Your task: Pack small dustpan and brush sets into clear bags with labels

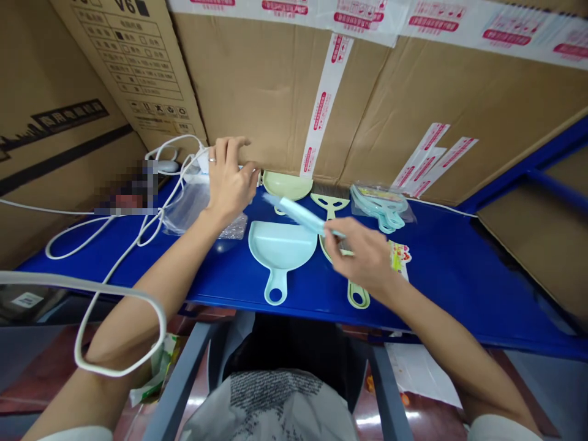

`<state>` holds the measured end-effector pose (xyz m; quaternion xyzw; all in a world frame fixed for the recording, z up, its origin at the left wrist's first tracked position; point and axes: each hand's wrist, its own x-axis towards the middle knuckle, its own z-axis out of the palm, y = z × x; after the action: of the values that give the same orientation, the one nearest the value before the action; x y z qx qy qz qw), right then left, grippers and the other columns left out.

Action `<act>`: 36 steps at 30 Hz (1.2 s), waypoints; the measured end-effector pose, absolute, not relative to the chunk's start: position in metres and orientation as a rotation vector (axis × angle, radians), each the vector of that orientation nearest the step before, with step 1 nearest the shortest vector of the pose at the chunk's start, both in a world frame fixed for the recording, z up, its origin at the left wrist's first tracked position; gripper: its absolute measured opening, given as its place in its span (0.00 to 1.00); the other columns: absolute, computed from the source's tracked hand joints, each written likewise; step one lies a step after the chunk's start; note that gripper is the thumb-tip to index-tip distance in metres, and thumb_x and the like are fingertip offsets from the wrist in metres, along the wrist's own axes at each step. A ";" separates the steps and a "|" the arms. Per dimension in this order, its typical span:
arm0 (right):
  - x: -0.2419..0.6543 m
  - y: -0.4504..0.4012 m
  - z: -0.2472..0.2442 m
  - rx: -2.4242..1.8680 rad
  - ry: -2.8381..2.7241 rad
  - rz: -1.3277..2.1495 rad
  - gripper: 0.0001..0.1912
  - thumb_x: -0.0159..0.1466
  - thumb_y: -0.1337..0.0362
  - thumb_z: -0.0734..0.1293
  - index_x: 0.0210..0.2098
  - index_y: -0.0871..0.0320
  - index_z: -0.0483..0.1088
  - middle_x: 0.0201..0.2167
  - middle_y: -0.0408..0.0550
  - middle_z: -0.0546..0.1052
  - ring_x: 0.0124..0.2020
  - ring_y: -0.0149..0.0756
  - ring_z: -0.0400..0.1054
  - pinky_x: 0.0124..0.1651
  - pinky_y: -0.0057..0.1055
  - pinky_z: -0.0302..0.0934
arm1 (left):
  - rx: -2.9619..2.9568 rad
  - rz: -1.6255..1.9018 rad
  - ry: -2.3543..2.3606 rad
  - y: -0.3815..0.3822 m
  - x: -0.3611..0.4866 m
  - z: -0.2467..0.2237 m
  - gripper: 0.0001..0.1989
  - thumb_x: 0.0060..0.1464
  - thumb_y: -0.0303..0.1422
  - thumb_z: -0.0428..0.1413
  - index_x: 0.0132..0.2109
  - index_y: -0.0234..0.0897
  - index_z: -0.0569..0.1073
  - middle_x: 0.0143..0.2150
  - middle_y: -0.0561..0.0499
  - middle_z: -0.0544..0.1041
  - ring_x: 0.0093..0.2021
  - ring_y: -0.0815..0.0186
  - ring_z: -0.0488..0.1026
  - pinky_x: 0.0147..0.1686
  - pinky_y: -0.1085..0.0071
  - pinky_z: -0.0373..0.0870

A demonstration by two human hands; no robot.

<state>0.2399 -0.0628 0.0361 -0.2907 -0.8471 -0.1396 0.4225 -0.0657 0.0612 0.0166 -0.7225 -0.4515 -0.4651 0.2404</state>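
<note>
While the right hand (362, 251) is clamped on a light blue brush (301, 214), kinda blurry and angled over the top edge of a matching dustpan (282, 248), the left hand (228, 184) hangs near some clear plastic bags (188, 208), fingers loosely bent and apart. That dustpan lies on the blue table (450, 269), handle toward the person. Behind it there's a pale green dustpan (289, 185), plus a green brush (329, 202) and a bagged blue set (379, 205) off to the right.
</note>
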 end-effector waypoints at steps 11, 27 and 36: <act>0.183 -0.101 0.009 -0.459 -2.714 -0.745 0.25 0.79 0.50 0.62 0.52 0.68 0.78 0.43 0.62 0.82 0.49 0.53 0.77 0.48 0.46 0.72 | -2.055 -1.243 -1.326 0.057 -0.056 0.017 0.15 0.72 0.43 0.51 0.53 0.43 0.79 0.68 0.38 0.70 0.68 0.37 0.65 0.66 0.33 0.57; 0.191 -0.112 -0.035 -0.408 -2.684 -0.831 0.23 0.73 0.75 0.63 0.63 0.86 0.70 0.56 0.83 0.79 0.60 0.62 0.79 0.63 0.54 0.76 | -2.028 -1.229 -1.246 0.057 -0.050 0.011 0.17 0.72 0.46 0.51 0.56 0.43 0.77 0.66 0.38 0.73 0.67 0.39 0.67 0.64 0.36 0.62; 0.187 -0.116 -0.031 -0.372 -2.568 -1.031 0.19 0.73 0.76 0.61 0.57 0.83 0.75 0.50 0.76 0.84 0.52 0.57 0.84 0.57 0.49 0.80 | -2.033 -1.256 -1.222 0.057 -0.049 0.011 0.16 0.73 0.43 0.50 0.55 0.42 0.78 0.65 0.37 0.75 0.67 0.41 0.68 0.64 0.38 0.63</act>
<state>0.1866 -0.1164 -0.0309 -0.1311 -0.9057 -0.3636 0.1741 -0.0488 0.0567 0.0114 -0.7377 -0.4435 -0.4558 0.2268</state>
